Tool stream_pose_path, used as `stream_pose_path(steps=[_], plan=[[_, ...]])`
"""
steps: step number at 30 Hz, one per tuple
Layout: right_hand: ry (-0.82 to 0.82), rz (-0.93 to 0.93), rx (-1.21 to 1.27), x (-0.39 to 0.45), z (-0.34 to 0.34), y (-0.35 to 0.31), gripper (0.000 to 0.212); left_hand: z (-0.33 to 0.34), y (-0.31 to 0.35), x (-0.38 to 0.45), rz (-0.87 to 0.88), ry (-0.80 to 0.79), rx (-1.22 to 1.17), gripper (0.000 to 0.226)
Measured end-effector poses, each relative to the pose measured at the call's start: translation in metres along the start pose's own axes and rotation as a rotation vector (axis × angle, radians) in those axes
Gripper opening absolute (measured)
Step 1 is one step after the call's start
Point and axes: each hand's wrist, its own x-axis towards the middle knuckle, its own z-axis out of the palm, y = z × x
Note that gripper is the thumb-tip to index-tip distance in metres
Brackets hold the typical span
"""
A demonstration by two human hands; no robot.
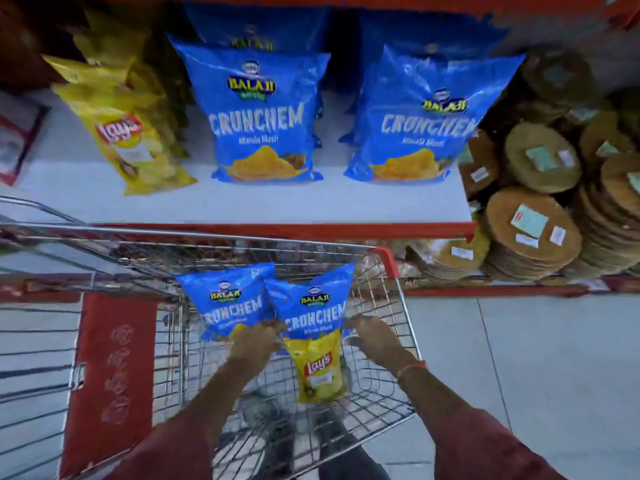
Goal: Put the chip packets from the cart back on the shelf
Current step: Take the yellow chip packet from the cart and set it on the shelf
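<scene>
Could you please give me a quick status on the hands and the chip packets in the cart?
Left hand gripping left blue packet. Right hand open against right blue packet. Yellow packet lies in cart. Shelf front clear.

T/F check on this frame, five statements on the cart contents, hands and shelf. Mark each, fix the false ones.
1. The cart holds two blue Crunchem packets and one yellow Lay's packet. True.
2. The left hand is on the left Crunchem packet in the cart. True.
3. The right hand is holding the cart Lay's packet. False: it is at the edge of the right Crunchem packet, apart from the Lay's.
4. The shelf has only Lay's packets on it. False: it also has two rows of blue shelf Crunchem packets.
5. The shelf Lay's packets sit left of the Crunchem rows. True.
</scene>
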Motion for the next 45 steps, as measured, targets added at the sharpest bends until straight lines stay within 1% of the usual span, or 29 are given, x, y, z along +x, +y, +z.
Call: stream_pose_path(steps=[1,3,5,7,9,11,14,17,20,23,25,27,29,31,33,35,38,40,43,45], plan=[[-0.03,0.016,0.015,0.006,0.007,-0.001,0.037,0.006,0.0,0.007,-0.008,-0.033,0.045,0.04],[-0.036,0.012,0.058,0.013,0.018,-0.005,0.04,0.019,0.002,0.017,-0.011,-0.074,0.067,0.047],[-0.024,-0.015,0.048,0.019,0.031,-0.01,0.043,0.034,0.0,0.023,-0.049,-0.116,0.018,0.053],[-0.042,-0.039,0.031,0.025,0.043,-0.012,0.044,0.047,-0.005,0.027,-0.093,-0.131,-0.071,0.048],[-0.05,0.008,0.009,0.026,0.049,-0.014,0.042,0.052,-0.006,0.024,-0.139,-0.109,-0.109,0.033],[-0.024,0.062,0.04,0.021,0.051,-0.016,0.033,0.054,-0.008,0.016,-0.105,-0.071,-0.141,0.024],[0.039,0.09,0.149,0.005,0.047,-0.02,0.024,0.054,-0.014,-0.001,-0.037,-0.008,-0.247,0.02],[0.156,0.063,0.274,-0.014,0.034,-0.028,0.016,0.039,-0.019,-0.022,0.028,0.114,-0.325,0.015],[0.219,0.019,0.372,-0.031,0.01,-0.046,0.016,0.009,-0.023,-0.045,0.102,0.262,-0.434,0.013],[0.28,-0.042,0.508,-0.046,-0.023,-0.074,0.018,-0.029,-0.029,-0.065,0.126,0.442,-0.608,0.021],[0.338,-0.087,0.605,-0.053,-0.046,-0.096,0.025,-0.056,-0.037,-0.078,0.144,0.505,-0.727,0.023],[0.377,-0.118,0.707,-0.059,-0.073,-0.121,0.031,-0.089,-0.041,-0.092,0.173,0.588,-0.816,0.018],[0.394,-0.193,0.792,-0.061,-0.098,-0.145,0.032,-0.118,-0.047,-0.1,0.189,0.683,-0.862,0.013],[0.393,-0.278,0.852,-0.063,-0.125,-0.17,0.03,-0.144,-0.054,-0.103,0.179,0.744,-0.954,0.03],[0.423,-0.364,0.876,-0.061,-0.15,-0.194,0.024,-0.172,-0.058,-0.105,0.192,0.785,-1.049,0.031],[0.49,-0.419,0.887,-0.054,-0.175,-0.217,0.018,-0.203,-0.062,-0.108,0.243,0.857,-1.083,0.023],[0.554,-0.475,0.904,-0.039,-0.207,-0.25,0.018,-0.247,-0.071,-0.109,0.306,0.965,-1.116,0.021],[0.572,-0.504,0.918,-0.028,-0.226,-0.269,0.019,-0.272,-0.08,-0.104,0.311,1.019,-1.164,0.021],[0.607,-0.522,0.88,-0.01,-0.242,-0.293,0.016,-0.298,-0.097,-0.089,0.322,1.035,-1.214,0.013],[0.638,-0.51,0.861,0.004,-0.245,-0.302,0.014,-0.309,-0.108,-0.077,0.33,1.041,-1.207,0.016]])
